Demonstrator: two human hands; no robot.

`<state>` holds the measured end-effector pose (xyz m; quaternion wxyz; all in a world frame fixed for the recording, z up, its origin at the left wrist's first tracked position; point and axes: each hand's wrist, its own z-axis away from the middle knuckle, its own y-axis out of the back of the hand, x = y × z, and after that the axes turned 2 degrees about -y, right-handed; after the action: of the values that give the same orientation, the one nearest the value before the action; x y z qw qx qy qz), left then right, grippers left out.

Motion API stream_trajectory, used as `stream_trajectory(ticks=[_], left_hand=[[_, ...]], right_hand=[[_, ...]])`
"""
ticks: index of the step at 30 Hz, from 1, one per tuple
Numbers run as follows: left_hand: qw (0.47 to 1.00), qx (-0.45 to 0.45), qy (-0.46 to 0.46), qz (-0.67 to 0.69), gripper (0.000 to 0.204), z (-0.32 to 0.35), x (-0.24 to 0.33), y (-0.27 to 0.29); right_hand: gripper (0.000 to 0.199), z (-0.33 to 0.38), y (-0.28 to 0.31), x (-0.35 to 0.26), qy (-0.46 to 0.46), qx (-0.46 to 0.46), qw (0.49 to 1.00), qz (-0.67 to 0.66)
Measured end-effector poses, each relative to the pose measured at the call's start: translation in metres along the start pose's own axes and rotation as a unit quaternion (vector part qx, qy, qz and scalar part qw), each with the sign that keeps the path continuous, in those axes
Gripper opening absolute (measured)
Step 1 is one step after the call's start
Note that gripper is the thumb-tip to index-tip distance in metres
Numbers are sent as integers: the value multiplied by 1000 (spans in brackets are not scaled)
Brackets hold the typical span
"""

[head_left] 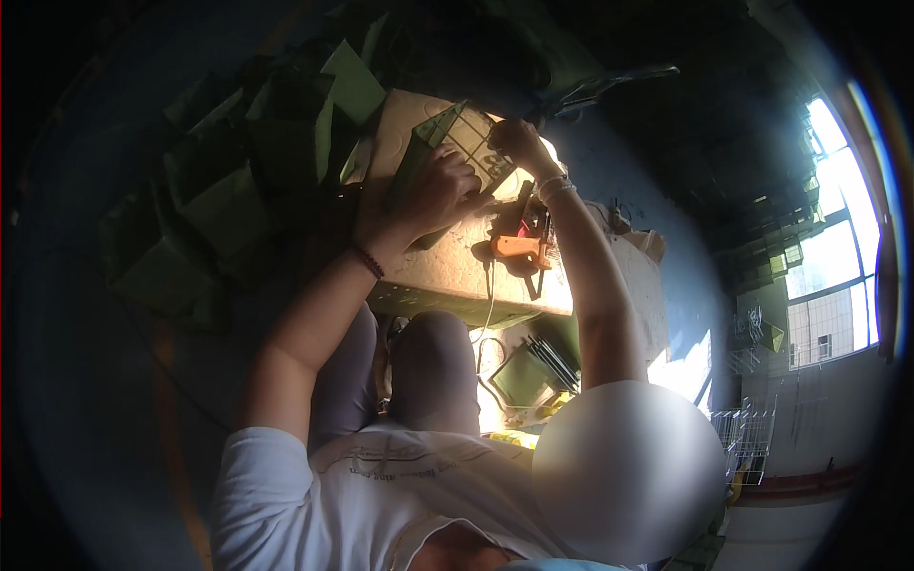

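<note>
A green panelled piece (pixel 422 143) with a dark wire grid (pixel 469 135) across it lies tilted on the sunlit worktable (pixel 438 278). My left hand (pixel 446 187) has its fingers curled over the near left side of this piece, with the thumb pointing right. At the grid's right edge my right hand (pixel 520 147) is closed in a pinch; whatever sits between its fingertips is too small to make out. Just below the hands rests an orange-handled corded tool (pixel 519 249), shaped like a glue gun, its cord hanging over the table's front edge.
Several green folded boxes (pixel 224 200) are heaped left of the table. Under it are a green panel (pixel 524 376) and dark flat pieces (pixel 554 362). Wire racks (pixel 747 443) stand at the right, below a bright window (pixel 828 257). My knees (pixel 433 357) are close to the table's front edge.
</note>
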<state>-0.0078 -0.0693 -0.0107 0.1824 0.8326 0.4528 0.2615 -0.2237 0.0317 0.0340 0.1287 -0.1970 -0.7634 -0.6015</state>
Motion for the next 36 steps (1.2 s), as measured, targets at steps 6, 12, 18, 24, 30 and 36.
stream_trajectory(ticks=[6, 12, 18, 24, 30, 36], left_hand=[[999, 27, 28, 10, 23, 7, 21, 21], [996, -12, -8, -89, 19, 6, 18, 6], [1000, 0, -2, 27, 15, -4, 7, -6], [998, 51, -41, 8, 17, -5, -7, 21], [990, -133, -31, 25, 12, -16, -26, 31], [991, -115, -32, 55, 16, -19, -32, 27]], right_hand=[[21, 17, 56, -40, -268, 168, 905, -285], [23, 75, 87, -94, -62, 170, 961, -209], [23, 72, 86, -93, -82, 132, 964, -215], [32, 73, 99, -120, -137, 144, 951, -239], [28, 78, 59, -135, -148, 231, 941, -198], [27, 75, 69, -125, -172, 226, 933, -221]])
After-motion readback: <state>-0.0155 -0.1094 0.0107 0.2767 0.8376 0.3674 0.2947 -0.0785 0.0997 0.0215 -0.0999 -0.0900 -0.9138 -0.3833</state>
